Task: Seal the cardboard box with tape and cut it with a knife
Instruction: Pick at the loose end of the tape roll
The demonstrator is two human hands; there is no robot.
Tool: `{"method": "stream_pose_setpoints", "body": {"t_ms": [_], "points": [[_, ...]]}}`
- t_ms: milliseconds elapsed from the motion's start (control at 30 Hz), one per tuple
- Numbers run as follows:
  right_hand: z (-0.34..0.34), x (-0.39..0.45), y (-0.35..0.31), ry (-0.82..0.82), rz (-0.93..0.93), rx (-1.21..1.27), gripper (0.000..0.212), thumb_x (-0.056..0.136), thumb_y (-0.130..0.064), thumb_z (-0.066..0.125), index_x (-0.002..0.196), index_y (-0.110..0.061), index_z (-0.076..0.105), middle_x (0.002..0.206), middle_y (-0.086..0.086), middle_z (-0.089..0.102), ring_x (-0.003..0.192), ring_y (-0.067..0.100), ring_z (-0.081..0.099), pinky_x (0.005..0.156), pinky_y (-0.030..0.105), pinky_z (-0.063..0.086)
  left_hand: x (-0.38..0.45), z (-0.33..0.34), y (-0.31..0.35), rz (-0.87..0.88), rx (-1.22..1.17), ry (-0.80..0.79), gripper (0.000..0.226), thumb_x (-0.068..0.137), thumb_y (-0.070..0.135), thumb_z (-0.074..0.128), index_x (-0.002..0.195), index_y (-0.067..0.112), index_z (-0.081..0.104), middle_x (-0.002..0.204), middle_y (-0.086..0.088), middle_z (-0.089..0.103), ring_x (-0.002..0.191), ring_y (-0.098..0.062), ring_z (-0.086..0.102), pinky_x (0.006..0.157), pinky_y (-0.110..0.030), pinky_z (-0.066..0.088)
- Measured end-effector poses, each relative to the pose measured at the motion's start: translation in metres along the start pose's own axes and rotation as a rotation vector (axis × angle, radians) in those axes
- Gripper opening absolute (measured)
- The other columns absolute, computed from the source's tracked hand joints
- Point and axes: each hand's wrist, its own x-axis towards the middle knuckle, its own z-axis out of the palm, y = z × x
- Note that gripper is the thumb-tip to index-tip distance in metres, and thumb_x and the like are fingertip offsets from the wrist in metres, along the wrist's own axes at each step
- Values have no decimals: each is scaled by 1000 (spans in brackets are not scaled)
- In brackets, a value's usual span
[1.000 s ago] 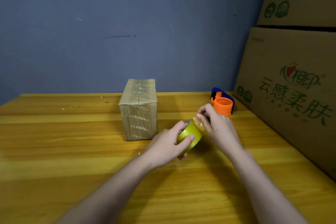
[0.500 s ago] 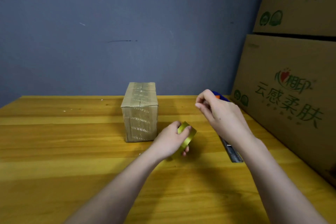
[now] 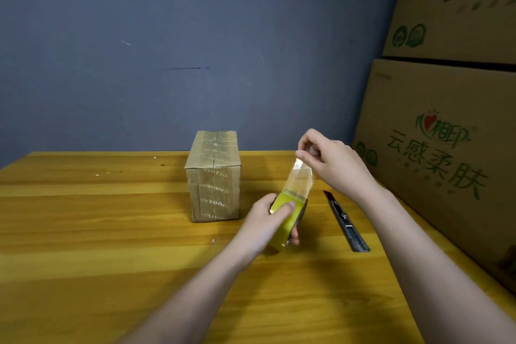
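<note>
A small brown cardboard box (image 3: 214, 176) stands upright on the wooden table (image 3: 83, 232), its top flaps closed and covered in old clear tape. My left hand (image 3: 268, 220) grips a yellow-green tape roll (image 3: 287, 218) just right of the box. My right hand (image 3: 332, 159) pinches the free end of a clear tape strip (image 3: 298, 181), pulled up and away from the roll. A dark utility knife (image 3: 344, 220) lies flat on the table to the right of the roll, under my right forearm.
Two large printed cardboard cartons (image 3: 446, 148) are stacked along the table's right side. A grey-blue wall (image 3: 167, 50) rises behind the table's far edge. The orange dispenser seen earlier is hidden behind my right hand.
My right hand has lifted up and away from the roll, drawing out a strip of clear tape. The left hand has turned the roll more upright. The knife is now visible.
</note>
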Motion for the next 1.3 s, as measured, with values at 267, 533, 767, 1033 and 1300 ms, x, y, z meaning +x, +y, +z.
{"method": "stream_pose_setpoints", "body": {"t_ms": [267, 533, 767, 1033, 1300], "points": [[-2, -11, -15, 164, -167, -138, 9, 94, -35, 49, 95, -26, 51, 73, -16, 49, 62, 7, 50, 52, 20, 39, 9, 1, 10, -53, 92, 63, 18, 95, 27, 49, 84, 12, 51, 54, -7, 59, 41, -20, 54, 45, -22, 47], [-10, -10, -29, 249, -301, -202, 10, 94, -33, 49, 94, -24, 51, 81, -10, 63, 64, 12, 58, 48, 32, 49, 13, 3, 10, -231, -143, 64, 27, 93, 35, 51, 101, 9, 50, 51, -5, 63, 43, -18, 60, 53, -29, 51], [-18, 5, -22, 59, -146, -13, 14, 91, -41, 51, 94, -27, 52, 75, -9, 57, 69, 10, 52, 62, 28, 43, 3, 3, 7, -197, 137, 242, 55, 77, 56, 62, 103, 17, 34, 98, -2, 51, 78, -17, 52, 66, -31, 44], [-13, 5, -17, -46, -168, 51, 13, 91, -43, 50, 94, -30, 50, 79, -5, 58, 69, 12, 52, 63, 34, 47, 10, -17, 45, 376, 640, 376, 30, 83, 36, 64, 108, 22, 54, 109, 5, 43, 92, -12, 56, 83, -30, 48], [-14, 5, -14, -45, -166, 63, 12, 91, -41, 52, 95, -30, 52, 77, -4, 59, 69, 11, 53, 63, 34, 48, 30, -23, 50, 372, 420, 154, 21, 84, 16, 66, 76, 32, 55, 82, 12, 65, 64, -18, 70, 76, -42, 54]]}}
